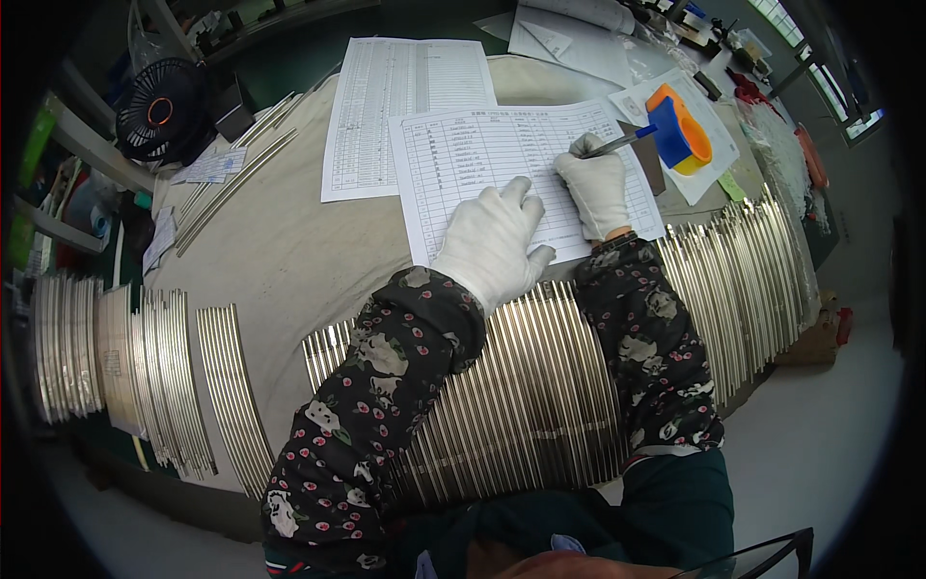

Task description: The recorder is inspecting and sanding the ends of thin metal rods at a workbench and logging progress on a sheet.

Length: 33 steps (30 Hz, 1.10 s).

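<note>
My left hand (490,236), in a white glove, lies flat with fingers apart on a printed form sheet (424,207) ruled into rows and columns. Gloved in white too, my right hand (596,188) grips a pen (629,140) slantwise over the right part of that sheet. Some rows at the sheet's left carry handwriting. A second printed sheet (352,116) lies partly under the first. Below my wrists, a wide row of shiny metal rods (526,386) lies side by side, partly covered by my flowered sleeves. The pen's tip is hidden by my fingers.
More metal rods lie at the right (738,289) and in bundles at the left (169,376). A tape dispenser (680,145), orange and blue, stands beyond my right hand. A black fan (166,111) is at the far left, near a few loose long rods (236,188).
</note>
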Each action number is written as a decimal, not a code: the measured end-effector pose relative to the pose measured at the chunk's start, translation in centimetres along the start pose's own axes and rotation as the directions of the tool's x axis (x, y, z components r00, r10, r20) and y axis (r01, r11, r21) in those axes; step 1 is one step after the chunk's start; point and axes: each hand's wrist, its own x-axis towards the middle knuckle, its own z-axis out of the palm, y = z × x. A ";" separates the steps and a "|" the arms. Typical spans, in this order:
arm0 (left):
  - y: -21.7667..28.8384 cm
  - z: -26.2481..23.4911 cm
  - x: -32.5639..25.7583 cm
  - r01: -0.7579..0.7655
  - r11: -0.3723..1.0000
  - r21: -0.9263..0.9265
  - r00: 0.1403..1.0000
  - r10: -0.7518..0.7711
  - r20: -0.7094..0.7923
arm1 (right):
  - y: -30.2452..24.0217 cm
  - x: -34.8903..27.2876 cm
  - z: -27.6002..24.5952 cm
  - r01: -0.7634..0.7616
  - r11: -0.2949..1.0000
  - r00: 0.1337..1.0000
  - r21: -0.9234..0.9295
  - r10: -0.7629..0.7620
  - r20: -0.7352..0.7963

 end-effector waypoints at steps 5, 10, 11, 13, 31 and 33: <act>0.4 -0.6 0.2 0.016 1.000 -0.010 0.999 -0.016 0.050 | -0.7 -0.3 -0.7 0.004 0.967 0.999 0.257 -0.013 0.036; 0.0 -1.0 0.1 0.018 1.000 0.013 0.997 -0.019 0.075 | -3.7 -0.8 -1.3 0.037 0.946 0.999 0.323 -0.040 0.006; 0.1 -1.4 0.1 0.039 0.999 -0.001 0.988 -0.038 0.149 | -4.6 -0.9 -2.1 0.107 0.945 0.994 0.309 -0.112 0.000; 0.7 -3.0 -0.5 0.012 1.000 0.028 0.978 -0.018 0.209 | -4.6 -0.4 -3.5 0.205 0.949 0.977 0.239 -0.212 0.006; 1.8 -5.4 -25.0 0.140 0.975 0.175 0.988 -0.150 0.045 | -0.7 -1.3 -9.4 0.027 0.806 0.999 -0.591 0.006 0.054; 1.6 -4.2 -26.0 0.169 0.970 0.174 0.985 -0.174 0.015 | 0.0 -0.7 -9.1 0.088 0.833 0.996 -0.546 -0.056 0.074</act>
